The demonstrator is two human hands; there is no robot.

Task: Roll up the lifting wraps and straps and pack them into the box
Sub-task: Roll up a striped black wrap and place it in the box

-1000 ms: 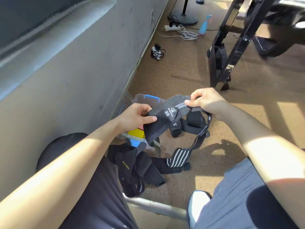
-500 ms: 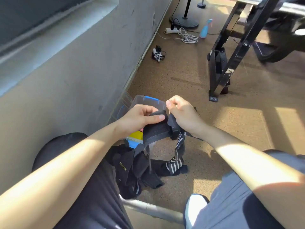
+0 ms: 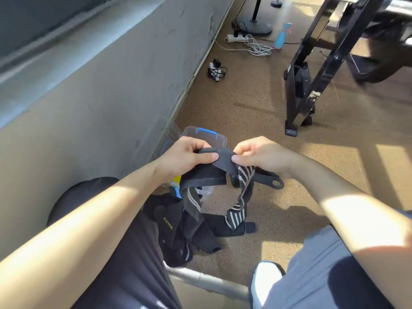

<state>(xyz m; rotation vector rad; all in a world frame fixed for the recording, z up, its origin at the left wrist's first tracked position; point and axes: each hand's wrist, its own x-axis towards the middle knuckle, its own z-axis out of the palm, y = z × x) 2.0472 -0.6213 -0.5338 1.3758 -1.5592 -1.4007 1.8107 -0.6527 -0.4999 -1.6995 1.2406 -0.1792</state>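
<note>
Both hands have drawn together: the left hand (image 3: pixel 189 157) and right hand (image 3: pixel 260 156) each pinch the top end of the black, white-striped fabric wrist wrap (image 3: pixel 206 177), its length hanging floorward. The clear plastic box with blue latches (image 3: pixel 217 138) lies just beyond, nearer the left hand.

Gym rm: speckled rubber floor (image 3: pixel 245 103), black equip. frame (image 3: pixel 299 85), pile of lifting wraps (image 3: pixel 178 230).

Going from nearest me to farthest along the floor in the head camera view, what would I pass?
White shoe → pile of black wraps → clear box → black charger tangle → white power strip.
</note>
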